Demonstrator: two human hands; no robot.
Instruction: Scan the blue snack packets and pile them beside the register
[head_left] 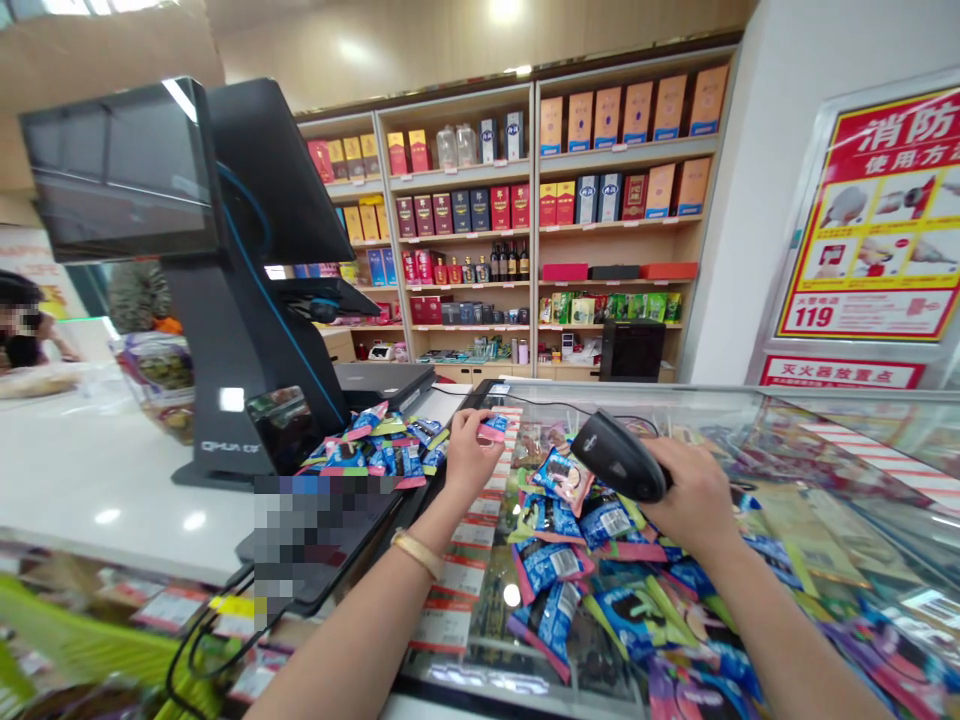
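Note:
My left hand (472, 450) is closed on a small blue and pink snack packet (495, 428), held above the counter's row of price labels. In my right hand (694, 490) is a black barcode scanner (619, 455), its head pointing left toward the packets. Below the scanner, a heap of blue, pink and green snack packets (551, 565) lies on the glass countertop (517, 640). Left of my left hand, a second pile of similar packets (401, 460) rests by the foot of the register. My right fingers are mostly hidden behind the scanner handle.
A black point-of-sale terminal (255, 300) stands on the white counter (97, 500) at left. Black cables (199, 630) hang below it. Shelves of boxed goods (465, 210) line the back wall. A red fire-safety poster (877, 220) hangs right. Another person (30, 325) is at far left.

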